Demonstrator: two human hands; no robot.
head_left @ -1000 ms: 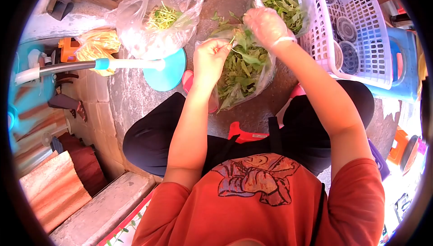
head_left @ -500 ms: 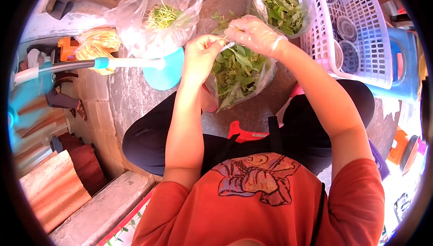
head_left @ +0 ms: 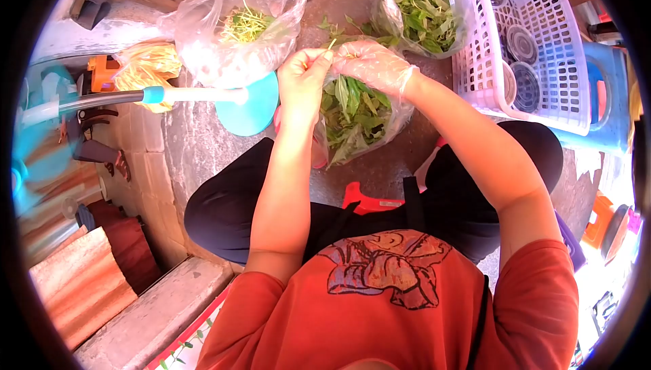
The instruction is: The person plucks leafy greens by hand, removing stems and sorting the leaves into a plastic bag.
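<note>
One stem (head_left: 332, 43) slants forward-right from the left hand (head_left: 302, 71), fingers pinching it. The right hand (head_left: 374, 66) is just beside, fingers' hold unclear.

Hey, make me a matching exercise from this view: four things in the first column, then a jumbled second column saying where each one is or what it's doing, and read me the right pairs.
Things:
1. White perforated plastic basket
2. Bare left hand
3. Orange-red short-sleeved T-shirt
4. Clear plastic bag holding pale green stems

Places or states:
A. Bottom centre of the view
B. Upper left of the view
C. Upper right of the view
D. Pinching a thin green stem

Right pairs: 1-C, 2-D, 3-A, 4-B
</note>
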